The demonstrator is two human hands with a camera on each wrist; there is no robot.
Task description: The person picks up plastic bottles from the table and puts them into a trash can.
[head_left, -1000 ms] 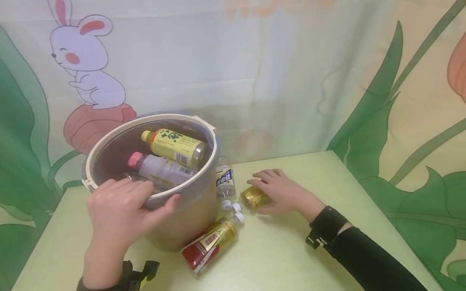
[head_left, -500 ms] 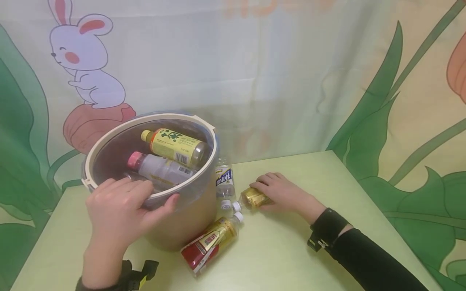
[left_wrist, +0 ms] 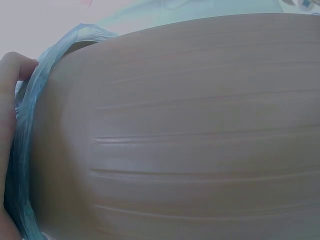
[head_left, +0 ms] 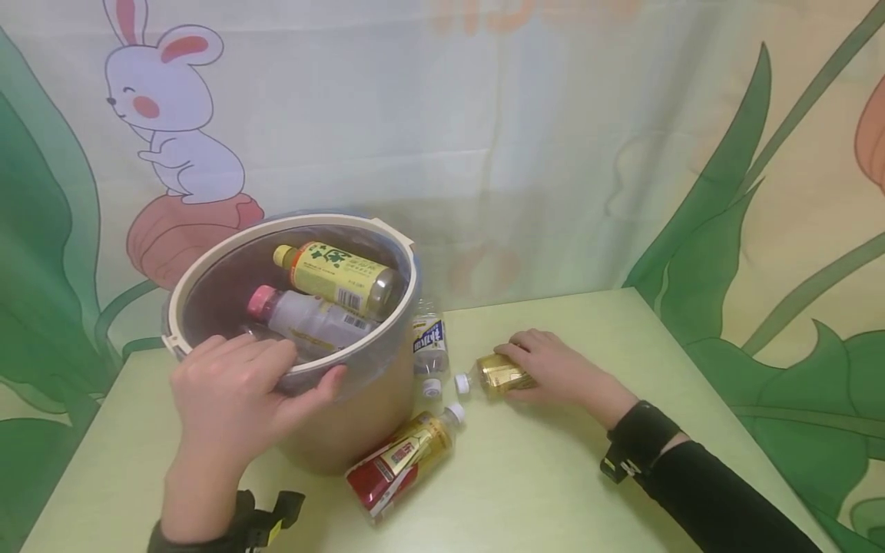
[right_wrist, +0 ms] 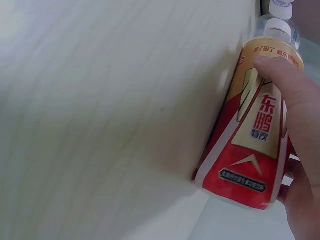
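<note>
My left hand [head_left: 242,399] grips the near rim of a beige bin [head_left: 373,415] lined with a bluish plastic bag [left_wrist: 25,150]; in the left wrist view the bin's ribbed wall fills most of the picture. Inside the bin lie a yellow-labelled bottle [head_left: 339,276] and a pink-capped bottle [head_left: 311,319]. On the table, right of the bin, my right hand [head_left: 556,370] holds a gold-and-red drink bottle [right_wrist: 255,130] lying on its side, its white cap toward the bin. The right wrist view shows the thumb across its label and fingers behind.
A second gold-and-red bottle [head_left: 404,465] lies against the bin's near right side. Beside the bin's right wall is a clear bottle [head_left: 430,346] with a blue-and-white label. Behind the pale green table [head_left: 622,322] hangs a printed curtain [head_left: 539,153].
My right hand has closed around the gold-and-red bottle and shifted it slightly right, away from the bin. The left hand keeps its grip on the rim.
</note>
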